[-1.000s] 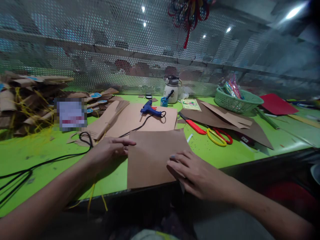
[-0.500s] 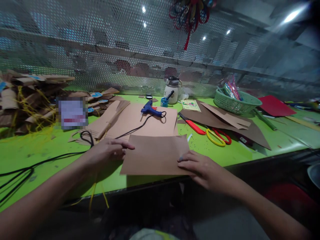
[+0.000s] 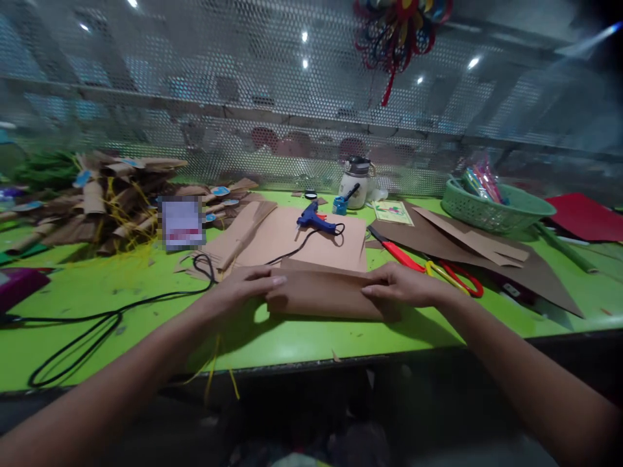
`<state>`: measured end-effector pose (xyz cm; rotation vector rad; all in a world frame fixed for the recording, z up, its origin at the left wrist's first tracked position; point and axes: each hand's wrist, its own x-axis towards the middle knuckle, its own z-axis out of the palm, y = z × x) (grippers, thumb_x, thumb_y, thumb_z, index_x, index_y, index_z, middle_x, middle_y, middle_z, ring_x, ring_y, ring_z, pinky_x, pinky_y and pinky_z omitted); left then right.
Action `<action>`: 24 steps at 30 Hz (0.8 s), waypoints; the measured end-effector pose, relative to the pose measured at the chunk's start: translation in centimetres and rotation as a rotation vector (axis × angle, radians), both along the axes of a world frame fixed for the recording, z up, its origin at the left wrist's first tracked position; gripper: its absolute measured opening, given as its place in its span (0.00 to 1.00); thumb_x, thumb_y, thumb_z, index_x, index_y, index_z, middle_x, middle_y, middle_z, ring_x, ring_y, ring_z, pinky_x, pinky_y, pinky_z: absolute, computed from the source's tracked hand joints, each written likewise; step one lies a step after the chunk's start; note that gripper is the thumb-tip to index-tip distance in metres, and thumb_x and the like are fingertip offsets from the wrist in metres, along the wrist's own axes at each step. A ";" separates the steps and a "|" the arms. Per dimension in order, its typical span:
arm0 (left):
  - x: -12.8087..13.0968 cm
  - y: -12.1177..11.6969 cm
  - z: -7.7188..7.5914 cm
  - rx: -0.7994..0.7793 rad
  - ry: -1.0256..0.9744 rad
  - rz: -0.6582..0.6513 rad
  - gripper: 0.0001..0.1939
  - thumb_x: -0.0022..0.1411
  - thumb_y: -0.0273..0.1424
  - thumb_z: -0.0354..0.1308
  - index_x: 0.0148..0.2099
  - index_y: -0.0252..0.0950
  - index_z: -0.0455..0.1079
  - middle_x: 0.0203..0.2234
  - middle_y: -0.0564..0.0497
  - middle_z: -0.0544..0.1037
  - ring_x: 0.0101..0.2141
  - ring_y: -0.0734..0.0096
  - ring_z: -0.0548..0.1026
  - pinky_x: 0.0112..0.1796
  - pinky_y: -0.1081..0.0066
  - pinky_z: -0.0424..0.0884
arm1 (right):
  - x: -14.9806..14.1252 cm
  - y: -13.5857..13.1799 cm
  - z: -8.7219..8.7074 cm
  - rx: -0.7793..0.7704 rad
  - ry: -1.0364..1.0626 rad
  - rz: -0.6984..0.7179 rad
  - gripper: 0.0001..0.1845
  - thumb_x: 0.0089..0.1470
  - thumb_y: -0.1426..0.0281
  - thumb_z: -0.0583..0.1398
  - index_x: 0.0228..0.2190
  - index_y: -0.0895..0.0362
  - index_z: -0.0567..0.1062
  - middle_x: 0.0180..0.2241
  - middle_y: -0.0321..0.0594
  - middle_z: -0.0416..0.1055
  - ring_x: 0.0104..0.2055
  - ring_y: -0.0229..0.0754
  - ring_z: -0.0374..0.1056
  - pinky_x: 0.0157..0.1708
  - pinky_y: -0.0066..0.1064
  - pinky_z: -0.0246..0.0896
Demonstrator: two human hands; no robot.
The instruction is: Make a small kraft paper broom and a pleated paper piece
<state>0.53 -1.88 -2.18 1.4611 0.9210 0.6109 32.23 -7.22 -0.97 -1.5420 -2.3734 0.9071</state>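
A sheet of brown paper (image 3: 321, 292), its near side folded up and over toward the back, lies near the front of the green table. My left hand (image 3: 253, 288) grips its left end, thumb on top of the paper. At the right end my right hand (image 3: 396, 284) holds the fold with thumb and fingers. Just beyond the sheet, a blue glue gun (image 3: 318, 220) rests on lighter brown paper (image 3: 348, 243), its black cord (image 3: 146, 297) running off to the left. Scissors with red and yellow handles (image 3: 409, 259) lie right of my right hand.
Bundles of rolled brown paper with yellow strings (image 3: 117, 201) are piled at the left. Behind stand a white jar (image 3: 354, 185) and a small blue pot (image 3: 339, 205). A green basket (image 3: 501, 211) sits at the right, past large brown sheets (image 3: 545, 285). A mesh panel (image 3: 219, 117) closes the back.
The near part of the brown paper has been folded upward and away, making the sheet shorter. My right hand has moved up with it. The view has turned a little left.
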 end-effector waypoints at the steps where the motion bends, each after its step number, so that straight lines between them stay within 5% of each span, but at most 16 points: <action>1: 0.3 0.2 -0.2 0.016 0.028 0.008 0.18 0.49 0.40 0.63 0.40 0.36 0.77 0.36 0.43 0.79 0.41 0.53 0.74 0.44 0.58 0.67 | 0.0 0.4 -0.4 0.010 -0.008 -0.017 0.18 0.57 0.61 0.54 0.21 0.60 0.69 0.20 0.32 0.59 0.22 0.34 0.53 0.23 0.25 0.48; 4: 1.1 0.9 -1.0 0.033 0.066 0.046 0.20 0.49 0.42 0.64 0.40 0.33 0.77 0.37 0.42 0.79 0.38 0.56 0.74 0.40 0.62 0.67 | -0.1 0.7 -1.5 0.063 0.000 -0.052 0.18 0.57 0.62 0.54 0.22 0.60 0.70 0.21 0.34 0.63 0.24 0.35 0.56 0.24 0.26 0.51; 9: 2.0 1.1 -1.8 0.045 0.116 0.167 0.16 0.45 0.40 0.66 0.32 0.31 0.76 0.29 0.45 0.78 0.30 0.63 0.73 0.32 0.68 0.65 | -0.6 -0.1 -2.2 0.210 -0.056 -0.113 0.13 0.58 0.67 0.54 0.40 0.56 0.76 0.33 0.43 0.73 0.34 0.42 0.66 0.33 0.30 0.58; 19: 2.4 0.8 -2.7 0.244 0.240 0.238 0.13 0.49 0.38 0.62 0.24 0.34 0.67 0.21 0.53 0.71 0.25 0.71 0.67 0.26 0.73 0.61 | -0.3 0.8 -4.0 0.383 -0.135 -0.181 0.09 0.56 0.69 0.56 0.38 0.58 0.74 0.33 0.45 0.70 0.36 0.46 0.65 0.36 0.37 0.62; 24: 2.2 0.4 -2.7 0.451 0.369 0.241 0.16 0.54 0.37 0.58 0.22 0.37 0.57 0.19 0.56 0.63 0.24 0.73 0.63 0.26 0.73 0.58 | -1.9 0.6 -2.7 0.624 -0.186 -0.111 0.17 0.55 0.73 0.57 0.48 0.59 0.68 0.45 0.51 0.67 0.47 0.53 0.61 0.44 0.46 0.59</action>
